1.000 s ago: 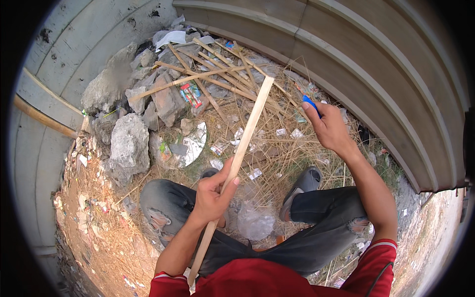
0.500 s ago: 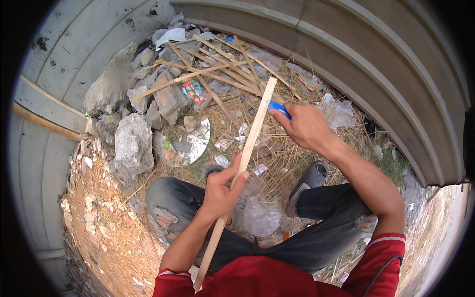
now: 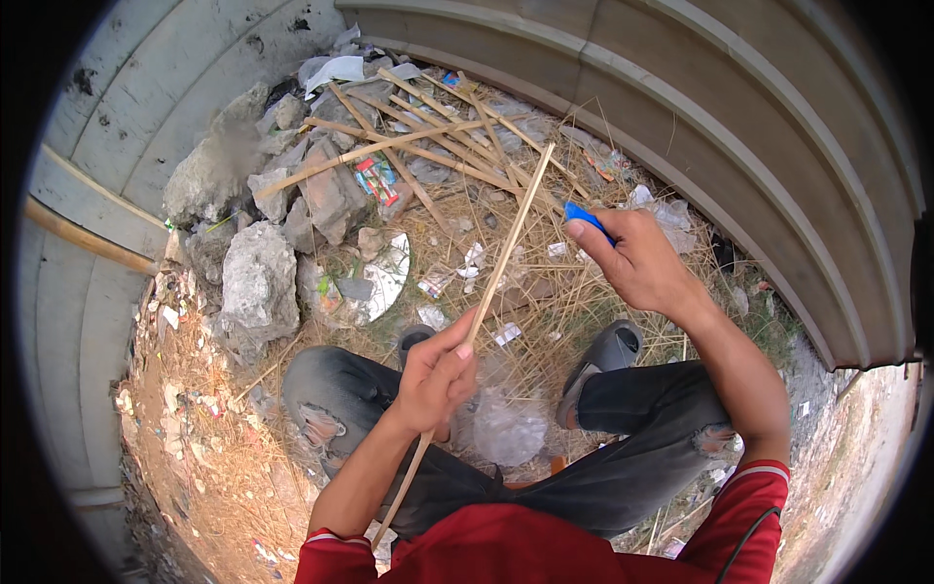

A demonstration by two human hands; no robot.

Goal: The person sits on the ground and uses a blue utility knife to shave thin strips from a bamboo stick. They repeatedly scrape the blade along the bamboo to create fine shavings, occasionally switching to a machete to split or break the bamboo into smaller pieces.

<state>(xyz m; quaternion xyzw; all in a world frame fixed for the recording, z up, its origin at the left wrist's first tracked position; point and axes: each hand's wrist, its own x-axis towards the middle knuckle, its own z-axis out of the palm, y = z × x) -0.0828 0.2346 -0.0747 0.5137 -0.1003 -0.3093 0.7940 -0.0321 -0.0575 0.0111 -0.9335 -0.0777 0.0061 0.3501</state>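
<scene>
My left hand (image 3: pixel 435 378) is closed around a long, thin wooden strip (image 3: pixel 511 248) near its middle. The strip slants from beside my left sleeve up to a far end above the littered ground, and its narrow edge faces me. In my closed right hand (image 3: pixel 642 258) is a blue-handled tool (image 3: pixel 584 213), perhaps a cutter; its blade cannot be made out. The tool sits to the right of the strip's upper part, apart from it.
Several similar wooden strips (image 3: pixel 428 136) lie in a crossed heap beyond my hands. Grey rocks (image 3: pixel 261 277) and a broken white disc (image 3: pixel 391 277) lie to the left. A ribbed metal sheet (image 3: pixel 700 107) curves along the far right. Dry grass, plastic and litter cover the ground between my feet.
The strip has turned in my left hand, from its broad face to its narrow edge. My right hand with the blue tool has moved right, away from the strip.
</scene>
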